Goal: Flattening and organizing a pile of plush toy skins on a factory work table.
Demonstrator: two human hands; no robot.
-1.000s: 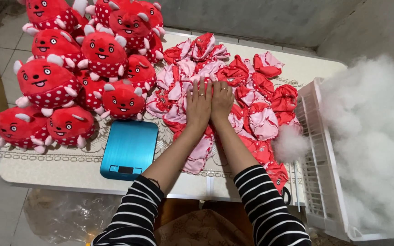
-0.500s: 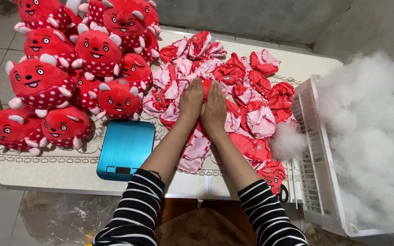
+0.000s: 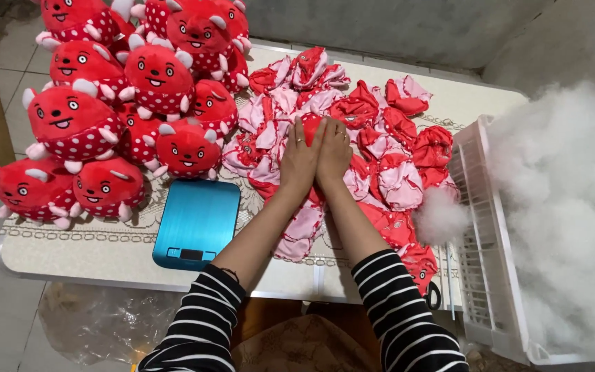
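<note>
While both palms lie flat and side by side, the left hand (image 3: 299, 160) and right hand (image 3: 334, 153) press down on a heap of unstuffed skins (image 3: 352, 138), red and pink, in the middle of the table (image 3: 105, 255). Fingers are stretched forward and closed up, thumbs touching; neither hand grips anything. A ring shows on each hand.

At the right edge stands a white crate (image 3: 480, 262), its slatted wall facing the table, filled with white stuffing (image 3: 566, 200) that billows above the rim. One tuft (image 3: 440, 217) rests against the crate's wall, beside the skins.

Stuffed toys (image 3: 105, 103), red with white dots, are piled at the left. A blue scale (image 3: 197, 224) lies just beside the left forearm.

What lies under the hands is hidden. The crate's far side is cut off, and a dark object (image 3: 434, 295) near the table's front edge may be scissor handles.
</note>
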